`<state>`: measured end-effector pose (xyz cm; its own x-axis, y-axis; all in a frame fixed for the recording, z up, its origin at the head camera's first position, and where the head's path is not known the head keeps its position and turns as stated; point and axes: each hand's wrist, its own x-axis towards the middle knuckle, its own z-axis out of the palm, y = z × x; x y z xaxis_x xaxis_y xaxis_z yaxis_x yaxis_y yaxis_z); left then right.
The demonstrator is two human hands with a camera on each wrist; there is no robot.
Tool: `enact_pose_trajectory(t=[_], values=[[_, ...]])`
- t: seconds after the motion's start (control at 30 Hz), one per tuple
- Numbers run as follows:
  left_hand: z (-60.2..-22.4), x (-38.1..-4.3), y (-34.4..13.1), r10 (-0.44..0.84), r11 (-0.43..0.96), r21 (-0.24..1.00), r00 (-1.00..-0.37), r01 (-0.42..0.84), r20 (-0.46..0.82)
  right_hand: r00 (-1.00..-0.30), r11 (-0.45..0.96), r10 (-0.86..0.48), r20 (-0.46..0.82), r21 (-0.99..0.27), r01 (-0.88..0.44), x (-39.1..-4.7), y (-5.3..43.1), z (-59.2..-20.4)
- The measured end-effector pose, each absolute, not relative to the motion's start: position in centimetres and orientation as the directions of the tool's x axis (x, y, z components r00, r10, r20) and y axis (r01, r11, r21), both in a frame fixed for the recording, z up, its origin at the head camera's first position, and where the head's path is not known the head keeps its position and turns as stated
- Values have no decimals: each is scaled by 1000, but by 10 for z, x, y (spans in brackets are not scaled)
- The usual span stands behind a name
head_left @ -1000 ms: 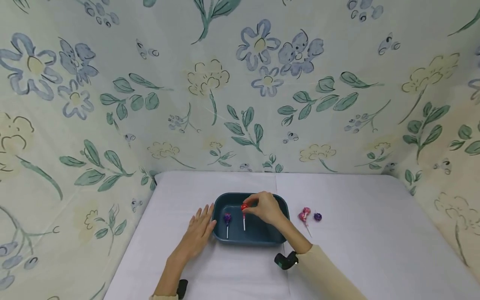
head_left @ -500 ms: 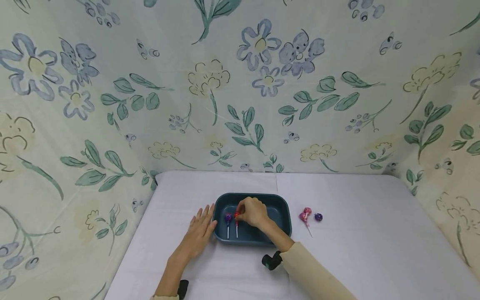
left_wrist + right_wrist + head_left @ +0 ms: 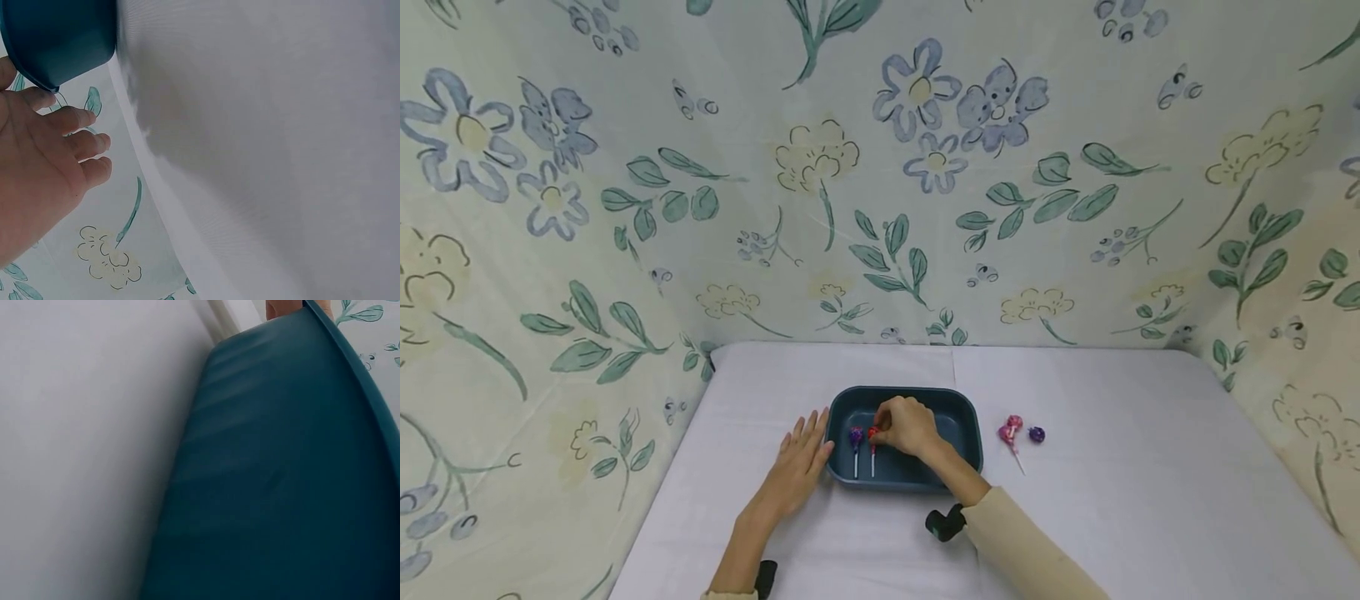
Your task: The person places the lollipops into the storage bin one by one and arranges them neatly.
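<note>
My right hand (image 3: 908, 425) reaches into a dark teal tray (image 3: 955, 482) and pinches a red lollipop (image 3: 873, 467) near its head. The stick of that lollipop points toward me, beside a purple lollipop (image 3: 856, 442) in the left part of the tray. At the tray's left edge my left hand (image 3: 800, 462) touches the rim with straight, spread fingers. In the left wrist view the left hand (image 3: 47, 140) has its thumb and index finger at the tray's rim. Only the outer wall of the tray (image 3: 269, 456) fills the right wrist view; the right hand is hidden there.
Right of the tray, pink lollipops (image 3: 1011, 432) lie on the white tablecloth (image 3: 1120, 467), with a purple lollipop (image 3: 1037, 434) close by. A flowered cloth (image 3: 880, 208) hangs behind the table and along its sides.
My right hand has moved left and slightly toward me with the red lollipop, bringing it beside the purple one. In the last half second it barely moves. My left hand stays put.
</note>
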<state>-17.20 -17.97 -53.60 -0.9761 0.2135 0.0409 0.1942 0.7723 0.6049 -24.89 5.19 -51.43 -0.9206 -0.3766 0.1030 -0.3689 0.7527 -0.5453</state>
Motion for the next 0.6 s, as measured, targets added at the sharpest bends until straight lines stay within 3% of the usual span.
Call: enact_pose_trajectory(t=[0.27,0.43,0.6], values=[[-532,-171,-177,207,777,598,-977,196,52,-936,736,-314,157,-583,-345,-242,84,-492],[-533,-170,-177,207,779,597,-977,193,45,-949,697,-184,256,-647,-309,-239,137,-476],[-535,-171,-177,211,780,594,-977,196,45,-959,750,-27,281,-628,-205,-236,206,-473]])
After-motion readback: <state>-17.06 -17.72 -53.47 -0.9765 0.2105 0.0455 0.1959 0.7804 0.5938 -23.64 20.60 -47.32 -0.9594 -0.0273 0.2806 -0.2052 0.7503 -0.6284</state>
